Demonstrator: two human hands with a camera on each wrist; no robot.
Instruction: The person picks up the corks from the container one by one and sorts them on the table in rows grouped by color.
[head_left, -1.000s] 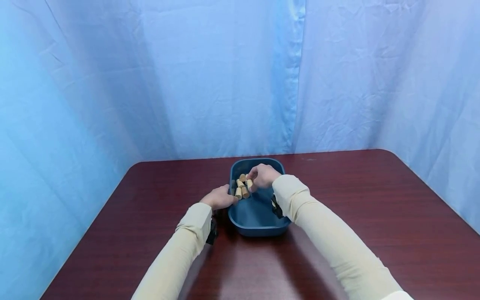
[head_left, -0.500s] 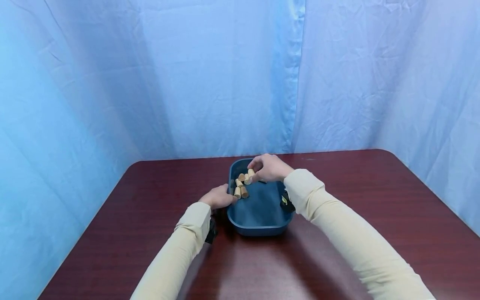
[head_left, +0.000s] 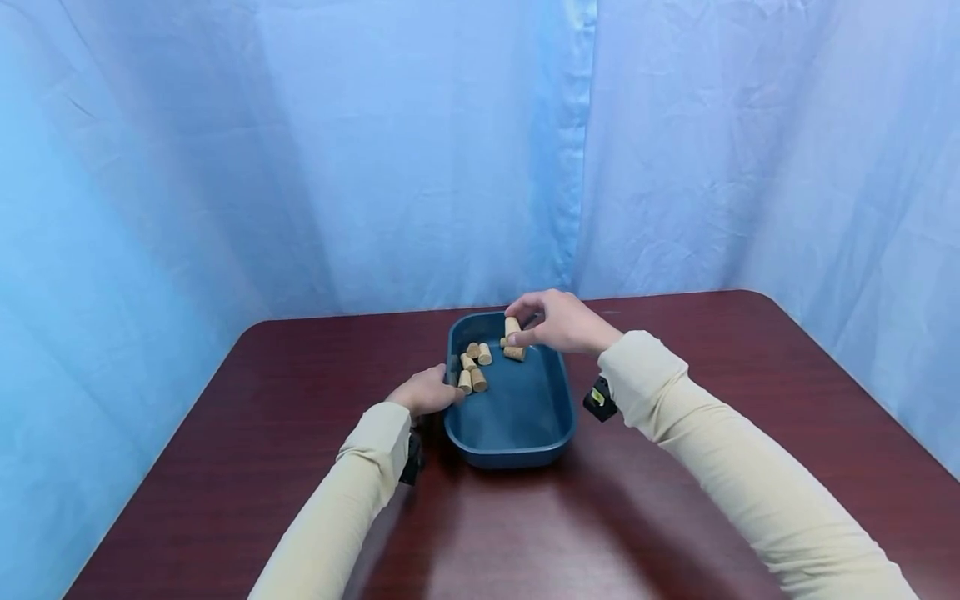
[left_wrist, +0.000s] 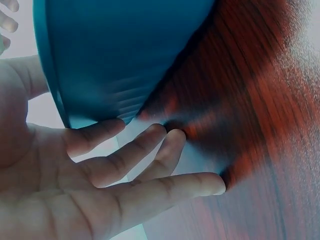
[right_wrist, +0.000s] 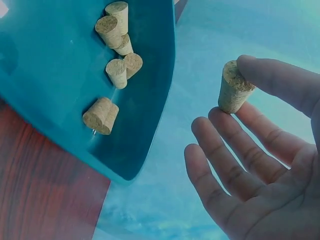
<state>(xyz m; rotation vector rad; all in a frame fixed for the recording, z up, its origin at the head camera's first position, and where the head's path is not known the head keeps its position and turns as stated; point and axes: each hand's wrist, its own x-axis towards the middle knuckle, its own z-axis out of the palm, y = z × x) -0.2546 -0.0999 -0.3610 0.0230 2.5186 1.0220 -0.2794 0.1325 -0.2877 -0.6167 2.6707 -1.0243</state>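
A deep blue plastic bin (head_left: 513,417) with rounded corners stands on the table. My left hand (head_left: 422,393) holds its left wall, thumb over the rim and fingers outside. In the left wrist view, the left fingers (left_wrist: 150,192) are spread beside the wall, tips low by the table. My right hand (head_left: 562,321) pinches a tapered cork stopper (right_wrist: 234,90) between thumb and fingertips, above the bin's far end. Several cork stoppers (head_left: 478,381) lie in a cluster along the bin's left side. A separate pair of stoppers (right_wrist: 101,116) lies toward the far end.
The bin rests on a dark red wood-grain table (head_left: 315,375) with rounded far corners. Pale blue curtains (head_left: 420,167) hang behind it and at both sides. Black wrist cameras (head_left: 600,400) sit under the sleeves.
The right hand has lifted a cork stopper out of the cluster and moved up and to the right with it. The left hand keeps its place on the bin.
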